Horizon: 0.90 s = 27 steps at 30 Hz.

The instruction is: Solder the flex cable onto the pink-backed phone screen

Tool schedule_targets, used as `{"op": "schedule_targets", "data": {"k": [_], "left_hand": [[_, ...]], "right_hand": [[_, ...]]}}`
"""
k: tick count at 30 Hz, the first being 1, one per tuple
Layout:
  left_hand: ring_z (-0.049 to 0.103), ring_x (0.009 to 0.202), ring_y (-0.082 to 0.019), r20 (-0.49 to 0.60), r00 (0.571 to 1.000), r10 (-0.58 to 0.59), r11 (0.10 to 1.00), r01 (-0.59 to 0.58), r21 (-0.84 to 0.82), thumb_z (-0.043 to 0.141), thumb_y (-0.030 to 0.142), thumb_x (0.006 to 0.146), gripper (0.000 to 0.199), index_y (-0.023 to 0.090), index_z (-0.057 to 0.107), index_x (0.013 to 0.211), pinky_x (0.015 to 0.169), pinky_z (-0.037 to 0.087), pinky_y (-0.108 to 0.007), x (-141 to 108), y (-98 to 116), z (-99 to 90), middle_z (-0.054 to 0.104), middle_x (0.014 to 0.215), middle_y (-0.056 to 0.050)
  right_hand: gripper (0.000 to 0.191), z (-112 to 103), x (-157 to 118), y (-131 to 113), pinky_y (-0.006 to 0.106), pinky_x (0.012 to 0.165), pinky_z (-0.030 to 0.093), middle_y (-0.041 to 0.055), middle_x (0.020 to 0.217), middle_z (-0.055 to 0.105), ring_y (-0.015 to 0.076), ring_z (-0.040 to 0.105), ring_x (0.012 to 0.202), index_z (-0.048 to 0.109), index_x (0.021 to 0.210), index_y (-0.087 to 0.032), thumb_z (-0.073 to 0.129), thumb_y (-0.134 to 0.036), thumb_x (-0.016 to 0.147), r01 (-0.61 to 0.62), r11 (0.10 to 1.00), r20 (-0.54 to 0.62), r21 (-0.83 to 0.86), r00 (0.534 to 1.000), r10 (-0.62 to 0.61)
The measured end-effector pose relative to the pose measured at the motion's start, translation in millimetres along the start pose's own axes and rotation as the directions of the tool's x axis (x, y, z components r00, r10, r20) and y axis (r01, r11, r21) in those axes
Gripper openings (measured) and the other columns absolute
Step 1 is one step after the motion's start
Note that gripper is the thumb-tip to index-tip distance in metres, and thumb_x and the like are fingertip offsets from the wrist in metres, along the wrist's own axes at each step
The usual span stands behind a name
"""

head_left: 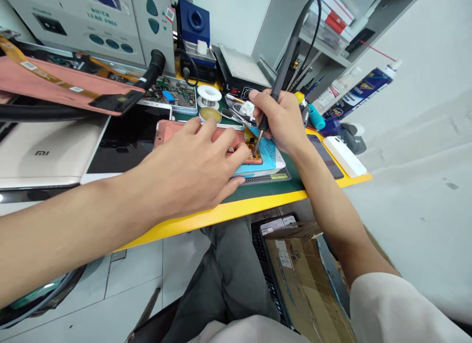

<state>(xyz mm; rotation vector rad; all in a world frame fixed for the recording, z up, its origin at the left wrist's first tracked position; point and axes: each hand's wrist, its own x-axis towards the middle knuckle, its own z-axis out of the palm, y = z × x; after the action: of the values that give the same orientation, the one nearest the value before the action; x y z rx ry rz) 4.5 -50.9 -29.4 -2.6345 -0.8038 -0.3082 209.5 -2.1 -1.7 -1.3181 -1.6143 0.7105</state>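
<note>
**Rose-gold phone housing** (pixel 165 131): lying at twelve o'clock on a green work mat (pixel 273 188), with a blue sheet (pixel 271 158) beneath its right end.

**Orange-covered component area** (pixel 253 155): showing at the housing's right end, partly hidden by fingers. Its finer condition cannot be told.

**Left hand** (pixel 188 171): spreading open, fingertips pressing on the housing.

**Right hand** (pixel 278 122): clamping a black soldering iron (pixel 283 63), its tip touching the orange area. The hands are staying apart, but only just.

**Progress:** work is underway at this spot; what is done or left cannot be told.

**Nearby:** solder spool (pixel 209 95) and flux tin (pixel 210 114), both at eleven o'clock.
</note>
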Motion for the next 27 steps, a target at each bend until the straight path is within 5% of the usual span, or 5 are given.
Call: {"op": "schedule_targets", "data": {"k": [18, 27], "left_hand": [[0.061, 0.121, -0.045, -0.010, 1.000, -0.011, 0.998, 0.010, -0.061, 0.038, 0.047, 0.103, 0.050, 0.014, 0.059, 0.135, 0.094, 0.053, -0.060, 0.1, -0.2, -0.5, 0.062, 0.132, -0.022], [0.064, 0.119, -0.041, -0.122, 0.992, -0.008, 0.997, -0.002, -0.081, 0.044, 0.047, 0.101, 0.046, 0.015, 0.063, 0.129, 0.094, 0.053, -0.056, -2.4, -0.2, 4.7, 0.067, 0.127, -0.019]], "right_hand": [[0.041, 0.2, 0.3, -0.1, 0.031, 0.039, 0.022, -0.0020, 0.050, 0.043, 0.0115, 0.034, 0.040, 0.054, 0.062, -0.025, 0.066, -0.044, 0.096, -0.009, 0.999, -0.009, -0.035, 1.000, 0.009], [0.039, 3.1, -4.3, -2.1, 0.032, 0.041, 0.020, -0.0032, 0.049, 0.044, 0.0124, 0.033, 0.039, 0.055, 0.062, -0.025, 0.065, -0.043, 0.095, 0.028, 0.999, -0.014, -0.024, 0.999, -0.029]]}}
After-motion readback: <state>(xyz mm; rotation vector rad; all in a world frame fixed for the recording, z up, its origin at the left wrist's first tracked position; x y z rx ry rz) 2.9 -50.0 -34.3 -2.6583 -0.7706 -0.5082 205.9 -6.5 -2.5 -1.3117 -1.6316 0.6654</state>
